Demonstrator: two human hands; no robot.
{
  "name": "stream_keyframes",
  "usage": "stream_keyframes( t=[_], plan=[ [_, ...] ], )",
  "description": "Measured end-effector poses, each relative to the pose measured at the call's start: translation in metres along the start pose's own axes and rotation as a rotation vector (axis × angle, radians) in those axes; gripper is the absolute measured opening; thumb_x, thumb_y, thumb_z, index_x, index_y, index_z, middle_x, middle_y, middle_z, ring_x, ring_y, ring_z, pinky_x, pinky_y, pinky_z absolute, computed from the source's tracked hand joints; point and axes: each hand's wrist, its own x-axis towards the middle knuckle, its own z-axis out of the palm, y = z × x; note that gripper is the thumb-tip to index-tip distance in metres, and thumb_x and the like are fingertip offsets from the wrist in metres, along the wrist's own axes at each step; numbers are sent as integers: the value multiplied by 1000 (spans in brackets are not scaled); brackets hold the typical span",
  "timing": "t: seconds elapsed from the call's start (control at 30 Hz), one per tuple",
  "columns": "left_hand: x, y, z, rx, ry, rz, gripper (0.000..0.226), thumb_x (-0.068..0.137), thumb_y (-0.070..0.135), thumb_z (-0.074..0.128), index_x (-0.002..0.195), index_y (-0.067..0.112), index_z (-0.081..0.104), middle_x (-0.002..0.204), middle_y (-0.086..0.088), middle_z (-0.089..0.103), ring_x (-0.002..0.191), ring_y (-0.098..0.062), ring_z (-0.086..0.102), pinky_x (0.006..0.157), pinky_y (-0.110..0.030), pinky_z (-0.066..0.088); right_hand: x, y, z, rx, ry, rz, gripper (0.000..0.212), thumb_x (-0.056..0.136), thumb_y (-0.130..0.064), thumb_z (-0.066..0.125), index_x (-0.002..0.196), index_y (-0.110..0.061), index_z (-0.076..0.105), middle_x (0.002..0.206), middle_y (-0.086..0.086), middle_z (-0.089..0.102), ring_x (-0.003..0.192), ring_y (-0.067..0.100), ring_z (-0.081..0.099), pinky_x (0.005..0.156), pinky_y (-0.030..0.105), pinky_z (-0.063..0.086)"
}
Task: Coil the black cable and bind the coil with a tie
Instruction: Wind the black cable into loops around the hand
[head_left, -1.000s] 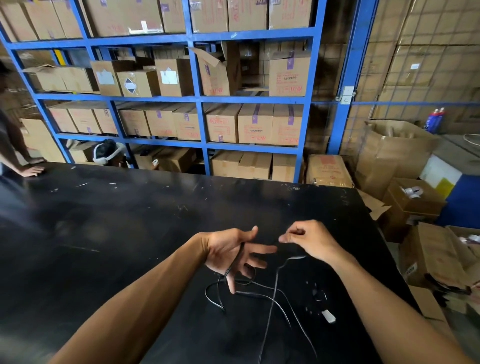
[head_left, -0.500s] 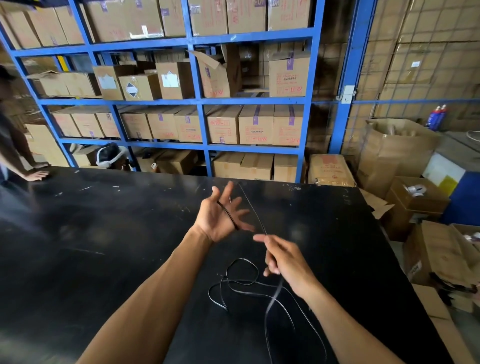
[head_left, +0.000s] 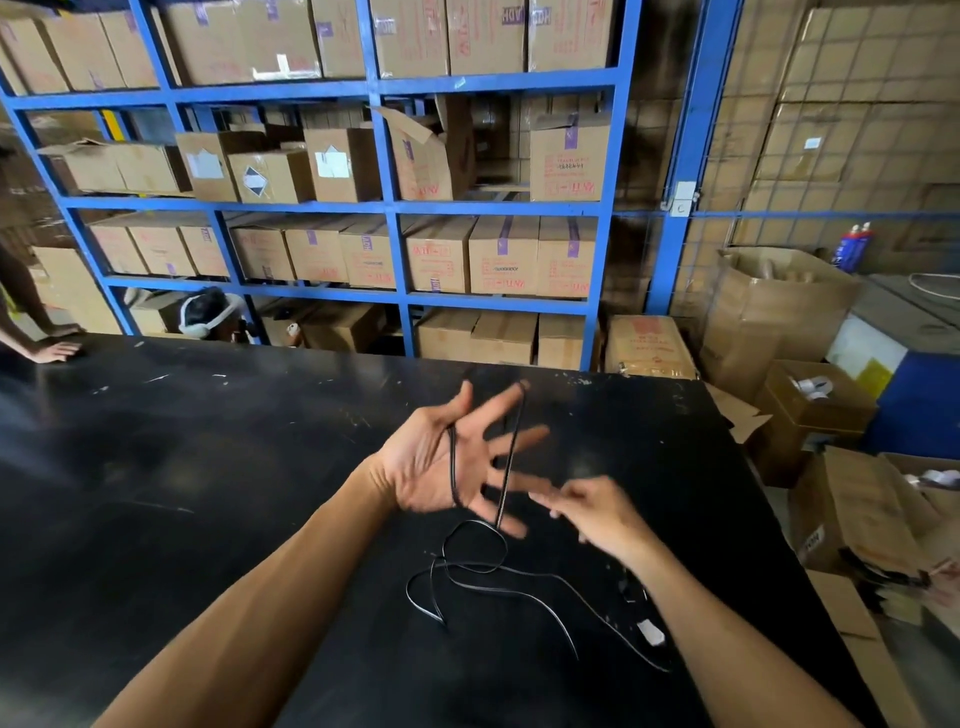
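Observation:
The black cable (head_left: 470, 571) lies in loose loops on the black table (head_left: 208, 493), between my forearms. My left hand (head_left: 441, 462) is raised, palm towards me and fingers spread. One strand of the cable crosses the palm and another runs from a fingertip down to the loops. My right hand (head_left: 587, 512) is blurred, its fingertips close beside that hanging strand; whether it grips the strand is unclear. A small white piece (head_left: 650, 631) lies on the table by my right forearm, near the cable's far end.
Another person's hand (head_left: 52, 351) rests on the table's far left edge. Someone's head with a white headset (head_left: 208, 314) shows behind the table. Blue shelves (head_left: 384, 208) of cardboard boxes stand beyond. Open cartons (head_left: 810, 410) crowd the floor right of the table.
My left hand has turned and spread wider, with a further strand now running over its fingertips. My right hand dropped down and to the right, away from the raised strand.

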Motion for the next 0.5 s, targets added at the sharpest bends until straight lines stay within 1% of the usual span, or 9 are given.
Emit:
stream_keyframes(
  t=[0.03, 0.1, 0.17, 0.23, 0.3, 0.33, 0.4, 0.43, 0.5],
  plan=[
    [-3, -7, -2, 34, -16, -81, 61, 98, 69, 14, 155, 47, 21, 169, -6, 6, 148, -56, 1, 105, -83, 5, 6, -6, -13, -44, -7, -37, 60, 55, -80, 76, 67, -21, 75, 46, -7, 56, 44, 8, 53, 49, 28, 43],
    [-8, -22, -6, 116, -3, -234, 64, 96, 72, 14, 154, 48, 22, 168, -2, 5, 149, -53, -1, 107, -82, 9, 17, -23, -35, -195, -43, -103, 40, 61, -70, 82, 77, -34, 77, 64, -14, 72, 56, 2, 65, 55, 25, 46],
    [-10, -37, -11, 183, 47, -367, 65, 94, 75, 17, 153, 49, 27, 167, 1, 9, 150, -49, 5, 108, -81, 9, 27, -40, -52, -282, -57, -159, 20, 69, -59, 86, 79, -43, 78, 76, -23, 74, 71, -8, 68, 59, 23, 46],
    [-11, -48, -18, 213, 123, -421, 65, 93, 75, 19, 150, 49, 33, 163, 3, 22, 149, -45, 17, 109, -81, 8, 34, -53, -61, -315, -37, -202, 16, 71, -53, 87, 78, -41, 79, 78, -26, 74, 76, -13, 66, 64, 22, 47],
    [-12, -51, -24, 200, 249, -388, 63, 93, 75, 20, 147, 49, 41, 159, 3, 31, 145, -41, 26, 108, -81, 8, 37, -59, -61, -316, -13, -241, 13, 74, -48, 87, 78, -38, 80, 78, -28, 74, 79, -14, 66, 67, 21, 47],
    [-12, -50, -27, 187, 333, -356, 62, 92, 74, 22, 145, 49, 44, 160, 3, 29, 145, -40, 25, 108, -81, 9, 36, -60, -59, -305, -3, -260, 10, 77, -46, 86, 79, -37, 81, 79, -29, 74, 80, -14, 66, 68, 20, 47],
    [-14, -44, -33, 140, 504, -275, 61, 93, 71, 26, 143, 45, 49, 167, -1, 16, 151, -43, 11, 107, -82, 10, 29, -60, -49, -292, 2, -283, 7, 83, -42, 82, 88, -37, 82, 81, -31, 73, 85, -15, 66, 71, 18, 48],
    [-15, -40, -36, 95, 560, -218, 61, 94, 70, 28, 144, 42, 50, 169, -4, 10, 152, -46, 3, 106, -83, 9, 24, -58, -45, -287, -3, -289, 9, 86, -41, 79, 95, -37, 82, 81, -33, 73, 88, -16, 65, 73, 16, 48],
    [-14, -31, -40, 5, 617, -84, 60, 96, 67, 30, 146, 39, 48, 169, -6, 3, 150, -50, -5, 106, -84, 7, 13, -51, -33, -230, -6, -286, 17, 93, -38, 72, 108, -37, 80, 79, -37, 71, 86, -16, 66, 72, 13, 47]
  ],
)
